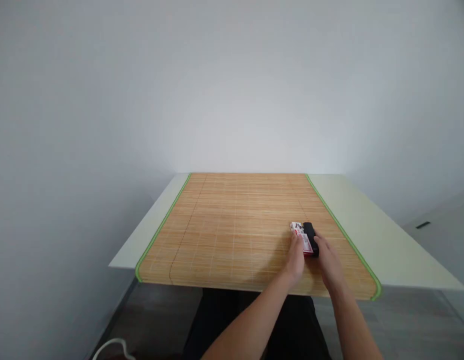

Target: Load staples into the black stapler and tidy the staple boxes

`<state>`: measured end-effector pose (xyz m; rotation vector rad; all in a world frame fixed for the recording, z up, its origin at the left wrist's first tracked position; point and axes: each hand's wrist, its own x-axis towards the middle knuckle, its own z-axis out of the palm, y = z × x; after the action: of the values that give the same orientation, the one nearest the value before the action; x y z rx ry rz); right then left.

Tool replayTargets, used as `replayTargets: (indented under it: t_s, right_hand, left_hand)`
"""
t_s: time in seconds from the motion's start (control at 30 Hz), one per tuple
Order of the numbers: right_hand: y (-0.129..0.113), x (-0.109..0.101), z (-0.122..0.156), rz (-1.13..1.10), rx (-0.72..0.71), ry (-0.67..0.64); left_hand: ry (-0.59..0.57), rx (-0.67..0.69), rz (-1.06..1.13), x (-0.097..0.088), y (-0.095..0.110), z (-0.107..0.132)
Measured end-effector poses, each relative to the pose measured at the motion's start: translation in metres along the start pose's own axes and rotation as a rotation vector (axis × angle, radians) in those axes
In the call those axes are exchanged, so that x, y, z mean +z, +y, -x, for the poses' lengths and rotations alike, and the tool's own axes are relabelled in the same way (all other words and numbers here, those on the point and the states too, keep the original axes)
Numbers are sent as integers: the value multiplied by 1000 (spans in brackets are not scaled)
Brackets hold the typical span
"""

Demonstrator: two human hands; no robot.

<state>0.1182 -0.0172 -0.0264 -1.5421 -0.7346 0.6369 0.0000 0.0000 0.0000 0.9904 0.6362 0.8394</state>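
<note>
Bamboo matting (235, 225) with a green border (159, 229) covers most of the pale bench (370, 220), leaving a bare strip along the left and right edges. Toward the near right corner of the mat lies a small red-and-white pack (300, 231), and just beside it on its right, touching or nearly so, a slim black object (309, 230) of similar length. Both lie flat on the mat and point toward the far edge, angled slightly left.

We reach for the pair with both hands. Our left hand (296, 260) comes in from the near edge, and its fingers (301, 246) lie over the near end of the pack. Our right hand (328, 261) sits close beside the left, with its fingers (317, 242) at the near end of the black object. We cannot tell whether either set of fingers is closed around its thing or merely laid on it, since the backs of the hands hide the contact.

Below the near edge we see dark clothing (224, 320) and grey floor (423, 320), with a white cable (112, 345) looping at the lower left. A plain white wall (232, 90) rises behind the far edge.
</note>
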Motion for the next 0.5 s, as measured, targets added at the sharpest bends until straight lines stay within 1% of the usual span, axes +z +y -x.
replayTargets:
  t_s: [0.1,0.2,0.33,0.43,0.5]
  right_hand:
    - [-5,25,16,-25,16,-55]
    - [-7,58,35,-53,17,-139]
    - [-5,100,61,-56,-61,-289]
    - [-4,115,74,-6,-99,-348]
    - [-4,116,77,24,-110,-367]
  left_hand:
    - [95,57,-80,-26,5,14]
    - [144,66,-161,-62,15,28]
    - [240,93,-289,-110,29,47]
    - [269,84,-395,-135,38,60]
    - [253,89,-455,-144,46,68]
